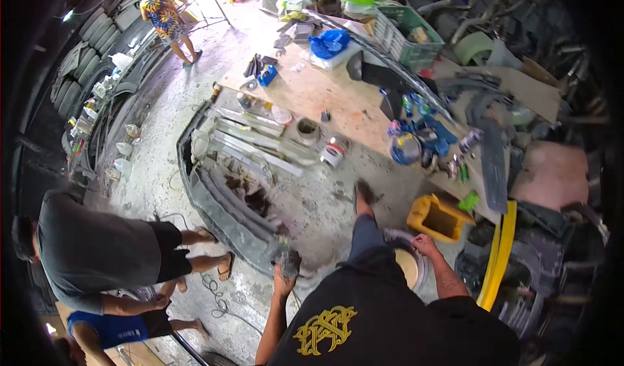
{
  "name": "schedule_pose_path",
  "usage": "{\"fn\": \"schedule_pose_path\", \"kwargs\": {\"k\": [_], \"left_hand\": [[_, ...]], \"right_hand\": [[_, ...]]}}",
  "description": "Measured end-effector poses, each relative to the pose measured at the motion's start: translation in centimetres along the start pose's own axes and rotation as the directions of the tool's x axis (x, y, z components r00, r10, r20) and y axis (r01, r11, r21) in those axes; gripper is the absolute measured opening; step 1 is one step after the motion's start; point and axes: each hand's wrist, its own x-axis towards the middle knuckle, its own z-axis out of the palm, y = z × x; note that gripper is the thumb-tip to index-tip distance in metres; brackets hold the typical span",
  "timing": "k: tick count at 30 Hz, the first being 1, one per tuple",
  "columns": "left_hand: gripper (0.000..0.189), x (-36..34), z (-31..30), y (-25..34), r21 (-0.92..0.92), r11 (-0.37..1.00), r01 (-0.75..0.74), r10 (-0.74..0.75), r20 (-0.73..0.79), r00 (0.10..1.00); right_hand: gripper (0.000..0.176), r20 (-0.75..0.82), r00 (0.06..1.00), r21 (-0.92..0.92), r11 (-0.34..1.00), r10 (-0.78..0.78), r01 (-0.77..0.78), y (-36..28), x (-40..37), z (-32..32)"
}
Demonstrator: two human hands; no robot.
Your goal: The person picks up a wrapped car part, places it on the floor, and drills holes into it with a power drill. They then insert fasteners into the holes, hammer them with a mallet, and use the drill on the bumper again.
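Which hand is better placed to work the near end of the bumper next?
Left. The left hand lies on the near end of the grey bumper. The right hand is off to the side at the rim of a round tub, apart from the bumper.

Grey bumper [224, 213] on dusty floor [323, 205]

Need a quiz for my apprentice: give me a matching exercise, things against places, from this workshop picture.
1 left hand
2 right hand
3 yellow tub
4 green crate

a far end of the bench
b on the grey bumper
c on the rim of the pail
d floor beside the bench

Pairs: 1-b; 2-c; 3-d; 4-a
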Motion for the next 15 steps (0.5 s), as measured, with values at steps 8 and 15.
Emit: {"fn": "schedule_pose_path", "kwargs": {"k": [8,15], "left_hand": [[0.024,23.3,5.7,6.1,0.108,0.846,0.522,-0.53,0.066,0.845],[0.019,40.9,6.7,14.8,-0.01,0.885,0.465,-0.463,0.083,0.882]], "right_hand": [[0.027,0.005,0.986,-0.176,0.97,-0.167,0.166,-11.8,34.9,-2.9],[0.028,0.158,0.985,0.22,0.975,-0.067,0.032,-24.7,40.0,-1.7]]}}
